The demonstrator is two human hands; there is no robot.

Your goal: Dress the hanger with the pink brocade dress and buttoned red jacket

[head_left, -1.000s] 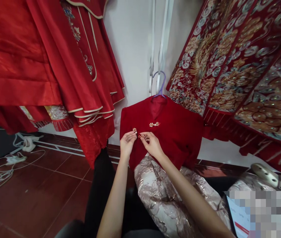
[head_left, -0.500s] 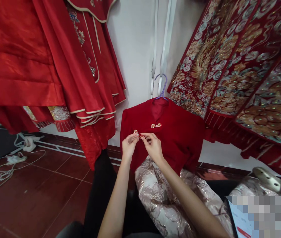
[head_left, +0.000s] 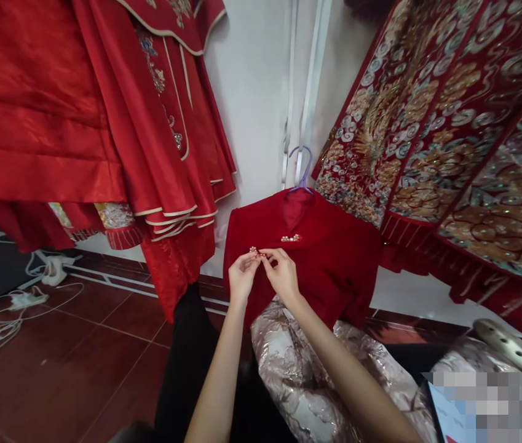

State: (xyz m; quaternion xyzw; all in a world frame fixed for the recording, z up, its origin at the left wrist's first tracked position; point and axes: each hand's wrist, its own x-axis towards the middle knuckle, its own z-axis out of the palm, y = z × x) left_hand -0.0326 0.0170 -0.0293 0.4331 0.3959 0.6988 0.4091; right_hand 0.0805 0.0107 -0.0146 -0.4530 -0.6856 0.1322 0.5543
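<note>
A dark red jacket (head_left: 320, 264) hangs by its collar on a purple hanger (head_left: 305, 169) in front of me. One pearl-beaded frog fastener (head_left: 291, 238) lies across its upper front, apart from my hands. Lower and to the left, a second beaded frog fastener (head_left: 254, 250) shows above my fingertips. My left hand (head_left: 242, 275) pinches one end of it between thumb and fingers. Close beside, my right hand (head_left: 281, 274) pinches the other end, the fingertips of both hands nearly touching. The small parts between the fingertips are mostly hidden.
Red garments (head_left: 163, 135) hang on the left, and a heavily embroidered one (head_left: 454, 135) on the right. Silvery patterned fabric (head_left: 288, 363) covers my lap. A partly blurred-out phone (head_left: 447, 409) rests at lower right. White cables (head_left: 11, 314) lie on the tiled floor.
My view has shifted slightly, so the scene sits a little lower. Both hands stay pinched at the same fastener, with only small finger movements.
</note>
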